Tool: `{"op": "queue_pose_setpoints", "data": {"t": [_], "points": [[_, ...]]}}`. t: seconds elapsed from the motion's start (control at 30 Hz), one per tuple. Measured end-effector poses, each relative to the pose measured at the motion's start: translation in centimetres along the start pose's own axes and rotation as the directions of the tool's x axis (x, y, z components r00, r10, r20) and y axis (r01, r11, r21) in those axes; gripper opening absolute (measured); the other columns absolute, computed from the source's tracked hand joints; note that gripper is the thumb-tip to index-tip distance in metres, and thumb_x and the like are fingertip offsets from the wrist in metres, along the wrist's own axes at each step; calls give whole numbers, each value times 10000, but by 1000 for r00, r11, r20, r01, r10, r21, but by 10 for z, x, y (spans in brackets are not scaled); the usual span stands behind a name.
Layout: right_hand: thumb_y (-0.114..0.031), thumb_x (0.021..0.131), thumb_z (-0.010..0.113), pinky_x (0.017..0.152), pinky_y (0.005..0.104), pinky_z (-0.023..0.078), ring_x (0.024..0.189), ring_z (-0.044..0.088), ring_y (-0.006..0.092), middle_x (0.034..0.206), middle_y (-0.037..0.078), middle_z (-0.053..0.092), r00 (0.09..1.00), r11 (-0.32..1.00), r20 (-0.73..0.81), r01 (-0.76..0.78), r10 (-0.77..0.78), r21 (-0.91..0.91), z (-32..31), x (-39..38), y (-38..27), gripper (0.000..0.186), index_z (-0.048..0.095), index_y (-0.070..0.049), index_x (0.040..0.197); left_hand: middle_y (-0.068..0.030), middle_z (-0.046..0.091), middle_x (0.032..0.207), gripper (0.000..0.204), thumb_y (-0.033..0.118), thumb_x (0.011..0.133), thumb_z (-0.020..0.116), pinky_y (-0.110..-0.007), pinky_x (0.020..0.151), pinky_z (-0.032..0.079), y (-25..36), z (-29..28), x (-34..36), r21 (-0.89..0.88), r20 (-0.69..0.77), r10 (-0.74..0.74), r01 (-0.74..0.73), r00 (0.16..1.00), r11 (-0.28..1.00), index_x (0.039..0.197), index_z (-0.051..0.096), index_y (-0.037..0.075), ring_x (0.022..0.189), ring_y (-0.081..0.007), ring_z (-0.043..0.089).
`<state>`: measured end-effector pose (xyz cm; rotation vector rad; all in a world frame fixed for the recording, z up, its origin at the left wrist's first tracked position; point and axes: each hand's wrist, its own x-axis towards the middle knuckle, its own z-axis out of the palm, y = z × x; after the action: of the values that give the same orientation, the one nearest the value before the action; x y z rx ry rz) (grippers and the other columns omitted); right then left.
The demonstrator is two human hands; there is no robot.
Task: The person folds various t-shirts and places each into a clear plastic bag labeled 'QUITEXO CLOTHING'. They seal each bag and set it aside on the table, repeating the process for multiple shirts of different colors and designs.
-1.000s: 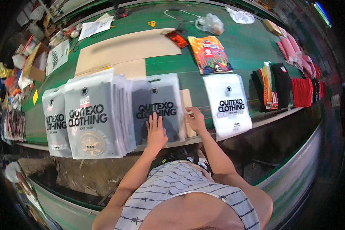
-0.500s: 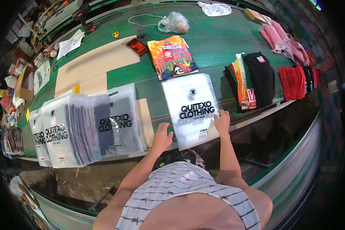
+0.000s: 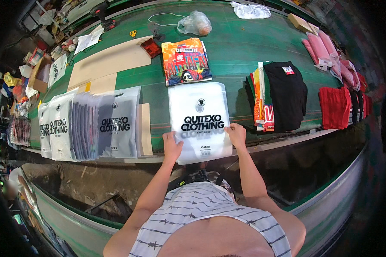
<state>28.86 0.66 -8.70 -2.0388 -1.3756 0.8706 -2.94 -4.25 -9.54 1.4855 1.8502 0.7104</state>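
Note:
A stack of frosted white plastic garment bags (image 3: 199,103) with black print lies on the green table in front of me, its lower edge reaching past the table's front edge. My left hand (image 3: 172,146) holds the left side of the top bag near its lower corner, fingers closed at the edge. On the opposite side my right hand (image 3: 236,134) pinches the right edge, slightly higher up. Just beyond the bags lies a folded orange printed T-shirt (image 3: 186,62). What is under the top bag shows only as faint mirrored print.
Filled garment bags (image 3: 116,124) overlap in a row at left, partly over cardboard (image 3: 111,64). To the right are folded black shirts (image 3: 286,94), red garments (image 3: 333,107) and pink bundles (image 3: 326,47). Farther back are yellow scissors (image 3: 133,33) and a clear plastic bag (image 3: 194,23).
My left hand has come onto the bag's left edge, from beside it. The bag has straightened from its tilt, my right hand still at its right edge. The view has shifted somewhat.

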Motion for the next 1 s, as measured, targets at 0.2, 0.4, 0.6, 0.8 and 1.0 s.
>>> {"op": "queue_pose_setpoints", "data": {"t": [0.2, 0.4, 0.6, 0.8, 1.0], "points": [[-204, 846, 772, 763, 428, 545, 804, 722, 340, 846, 182, 731, 996, 998, -67, 63, -62, 13, 3, -11, -8, 253, 681, 17, 928, -244, 469, 1315, 647, 109, 802, 809, -534, 1027, 405, 2, 8, -10, 141, -134, 4, 15, 991, 990, 1356, 495, -5, 1198, -463, 471], [-131, 904, 730, 729, 392, 532, 771, 695, 336, 833, 178, 708, 945, 964, -192, 251, -263, -88, -1, -25, -27, 182, 638, 15, 962, -217, 474, 1310, 599, 118, 843, 770, -529, 999, 411, 29, 0, -15, 206, -145, 41, -10, 989, 978, 1362, 492, 5, 1211, -429, 469], [-91, 963, 687, 723, 283, 482, 757, 540, 92, 794, 53, 635, 955, 909, -144, 291, -258, 300, -24, -22, -75, 137, 608, 21, 962, -131, 625, 1004, 386, 121, 858, 773, -365, 779, 494, 34, -8, -8, -223, -300, 116, -188, 947, 957, 1186, 611, -1, 916, -233, 600], [-125, 1026, 617, 722, 258, 437, 815, 492, 76, 906, -4, 563, 917, 716, -392, 318, -67, 621, -32, -40, -136, 136, 580, 5, 1043, -60, 714, 847, 242, 198, 959, 716, -305, 682, 522, 63, -55, -29, -593, 415, 154, 138, 897, 793, 1084, 672, -4, 737, -132, 646], [-80, 990, 618, 793, 293, 504, 873, 544, 109, 1011, 29, 585, 980, 310, -125, 73, 152, 948, 31, -109, -151, 169, 567, -9, 1135, -155, 618, 1336, 573, 164, 957, 670, -474, 1022, 534, 82, -30, -31, -839, 542, 131, 542, 830, 41, 1451, 421, 15, 1222, -286, 628]]}}
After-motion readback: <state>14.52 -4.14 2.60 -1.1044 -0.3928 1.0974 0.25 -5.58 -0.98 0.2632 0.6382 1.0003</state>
